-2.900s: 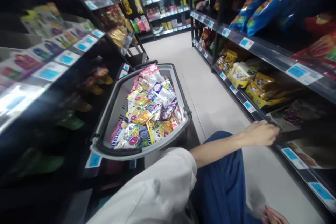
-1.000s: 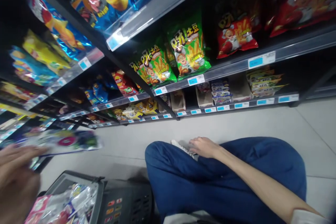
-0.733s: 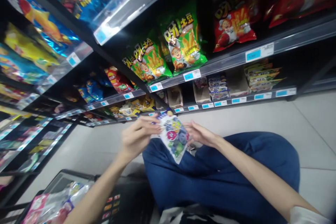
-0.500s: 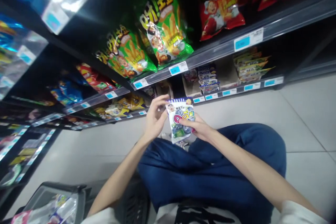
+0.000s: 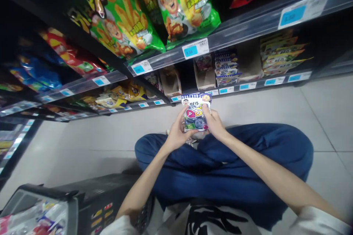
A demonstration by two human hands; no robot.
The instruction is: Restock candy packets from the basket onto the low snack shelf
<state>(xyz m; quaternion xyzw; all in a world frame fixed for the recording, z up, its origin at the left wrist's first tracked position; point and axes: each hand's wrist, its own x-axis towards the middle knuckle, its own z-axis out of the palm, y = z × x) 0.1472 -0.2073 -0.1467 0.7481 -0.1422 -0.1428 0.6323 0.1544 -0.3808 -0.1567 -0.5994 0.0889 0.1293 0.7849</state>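
Note:
A small white and blue candy bag [image 5: 196, 117] with blueberry pictures and colourful lettering is held upright between both hands, just above my crossed legs [image 5: 220, 169]. My left hand [image 5: 178, 131] grips its left side and lower edge, fingers bent around it. On the right side, my right hand [image 5: 215, 122] pinches the bag with the thumb laid on its front. Beyond the bag, a stack of similar blue-topped bags [image 5: 226, 68] stands in a carton on the bottom shelf.
Green chip bags [image 5: 184, 7] fill the shelf above, behind a price-tag rail [image 5: 234, 29]. Yellow packets [image 5: 284, 57] sit at the lower right. A cardboard carton [image 5: 171, 82] stands at the lower middle. By my left side is a dark basket [image 5: 73, 205] with bags inside.
My left hand has come down from the bag's top left corner to its lower left side. My right thumb has moved up the front. The view has moved closer to the shelf.

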